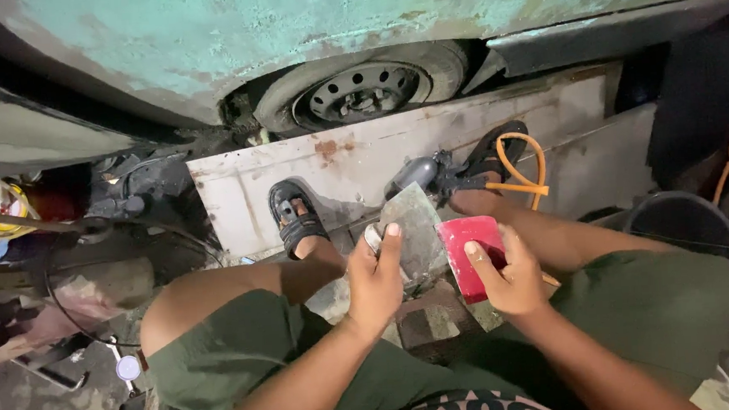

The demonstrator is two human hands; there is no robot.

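Left hand (374,283) gripping grey board (416,231), right hand (508,276) pinching red spreader (469,253) — panel (362,168) filling not yet begun.

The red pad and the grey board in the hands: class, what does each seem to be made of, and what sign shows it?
Red pad: probably plastic or rubber, matt; even colour, thin, clean edges. Grey board: perhaps metal or a stiff sheet, dull and smeared; the coating hides the material.

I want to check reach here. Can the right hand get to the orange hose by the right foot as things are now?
Probably yes, but not freely: the right hand is shut on a red block. The orange hose lies just beyond it with nothing between them.
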